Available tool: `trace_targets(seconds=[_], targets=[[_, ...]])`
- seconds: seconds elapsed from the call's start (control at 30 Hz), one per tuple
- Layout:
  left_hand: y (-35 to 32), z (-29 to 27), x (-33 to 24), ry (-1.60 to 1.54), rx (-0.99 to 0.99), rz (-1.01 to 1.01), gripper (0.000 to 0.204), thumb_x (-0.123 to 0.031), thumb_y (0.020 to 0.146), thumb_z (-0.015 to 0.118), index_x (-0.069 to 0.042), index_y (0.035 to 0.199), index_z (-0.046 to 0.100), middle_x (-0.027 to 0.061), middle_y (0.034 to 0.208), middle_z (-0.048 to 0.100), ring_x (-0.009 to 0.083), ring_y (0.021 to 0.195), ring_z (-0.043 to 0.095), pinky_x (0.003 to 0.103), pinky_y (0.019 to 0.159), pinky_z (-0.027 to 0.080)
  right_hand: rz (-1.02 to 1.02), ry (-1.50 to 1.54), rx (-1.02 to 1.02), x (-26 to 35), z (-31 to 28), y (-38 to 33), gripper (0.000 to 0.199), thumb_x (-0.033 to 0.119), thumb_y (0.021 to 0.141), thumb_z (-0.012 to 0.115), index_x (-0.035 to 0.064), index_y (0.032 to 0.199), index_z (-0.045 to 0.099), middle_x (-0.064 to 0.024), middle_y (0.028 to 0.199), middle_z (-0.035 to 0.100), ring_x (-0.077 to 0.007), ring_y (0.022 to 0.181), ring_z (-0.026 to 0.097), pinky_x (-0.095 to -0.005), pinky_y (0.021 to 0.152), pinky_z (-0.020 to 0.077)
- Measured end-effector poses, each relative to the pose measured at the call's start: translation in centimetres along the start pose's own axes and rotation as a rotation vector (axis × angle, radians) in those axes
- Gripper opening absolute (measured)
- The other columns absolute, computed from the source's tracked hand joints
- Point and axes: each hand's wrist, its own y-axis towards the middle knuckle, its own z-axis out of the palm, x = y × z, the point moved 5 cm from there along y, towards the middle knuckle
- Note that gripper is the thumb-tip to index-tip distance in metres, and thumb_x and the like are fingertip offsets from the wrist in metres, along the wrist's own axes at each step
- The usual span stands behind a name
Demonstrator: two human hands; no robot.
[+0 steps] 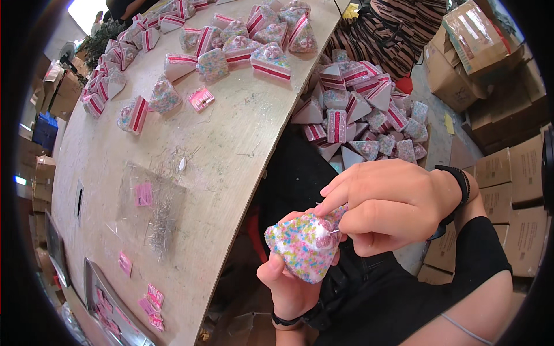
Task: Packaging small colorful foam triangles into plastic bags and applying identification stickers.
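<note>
My left hand (291,297) grips a fake cake slice (303,248) from below, its thumb on the near side. Pink, blue and yellow sprinkles cover the slice, and a glittery pink swirl sits at its right end. My right hand (392,202) reaches across from the right, fingers closed over that end. A thin metal pin (335,231) shows between these fingers and the swirl. How far it goes into the slice is hidden. Both hands are above my lap, just right of the table edge.
Many similar slices (271,60) stand on the table (242,138); more are heaped in a pile (369,109) beyond my hands. A plastic bag with thin pins (156,225), pink tags (125,262) and a metal tray (112,308) lie on the table. Cardboard boxes (490,179) are stacked right.
</note>
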Motion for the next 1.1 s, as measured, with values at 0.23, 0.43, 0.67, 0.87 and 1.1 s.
trace_targets(seconds=[0.23, 0.43, 0.67, 0.87, 1.1], targets=[[0.8, 0.2, 0.3, 0.1, -0.056, 0.146, 0.075, -0.057, 0.078, 0.055, -0.003, 0.13, 0.046, 0.0149, 0.122, 0.057, 0.0265, 0.107, 0.059, 0.039, 0.084, 0.049, 0.003, -0.041, -0.011, -0.2, 0.0, -0.4, 0.026, 0.003, 0.068, 0.072, -0.0015, 0.088, 0.057, -0.0122, 0.083, 0.059, -0.0294, 0.074, 0.062, -0.0346, 0.063, 0.054], [0.3, 0.7, -2.0, 0.61, -0.125, 0.746, 0.081, -0.06, 0.075, 0.066, 0.001, 0.123, 0.045, 0.0222, 0.125, 0.05, 0.0294, 0.112, 0.054, 0.043, 0.101, 0.04, 0.436, 0.186, 0.087, 0.1, -0.6, -0.7, 0.017, 0.001, 0.074, 0.068, 0.0011, 0.086, 0.055, -0.0056, 0.075, 0.056, -0.0187, 0.064, 0.06, -0.0303, 0.055, 0.0478], [-0.7, 0.9, -3.6, 0.945, 0.209, 1.013, 0.071, -0.047, 0.074, 0.079, -0.008, 0.122, 0.042, 0.0214, 0.127, 0.043, 0.0348, 0.112, 0.053, 0.049, 0.097, 0.046, 0.926, 0.783, 0.113, -1.0, 0.9, -2.4, 0.01, 0.005, 0.081, 0.065, 0.0007, 0.084, 0.057, -0.0009, 0.06, 0.052, -0.0047, 0.055, 0.051, -0.0228, 0.05, 0.0409], [0.6, -0.6, -3.1, 0.686, 0.179, 0.596, 0.067, -0.047, 0.083, 0.069, 0.0, 0.122, 0.041, 0.0216, 0.125, 0.045, 0.0311, 0.113, 0.054, 0.044, 0.097, 0.046, 0.196, 0.022, -0.069, 0.5, 1.6, -2.0, 0.017, -0.001, 0.077, 0.065, 0.001, 0.087, 0.052, -0.0067, 0.068, 0.048, -0.0223, 0.051, 0.05, -0.0306, 0.046, 0.0434], [1.4, -2.9, -1.4, 0.569, 0.118, 0.284, 0.058, -0.041, 0.091, 0.058, 0.003, 0.122, 0.038, 0.0187, 0.125, 0.046, 0.0241, 0.115, 0.05, 0.038, 0.099, 0.04, 0.677, 0.442, 0.205, -3.7, 2.9, -2.6, 0.016, 0.003, 0.081, 0.066, 0.0014, 0.088, 0.052, -0.0061, 0.066, 0.056, -0.015, 0.053, 0.057, -0.0271, 0.048, 0.042]])
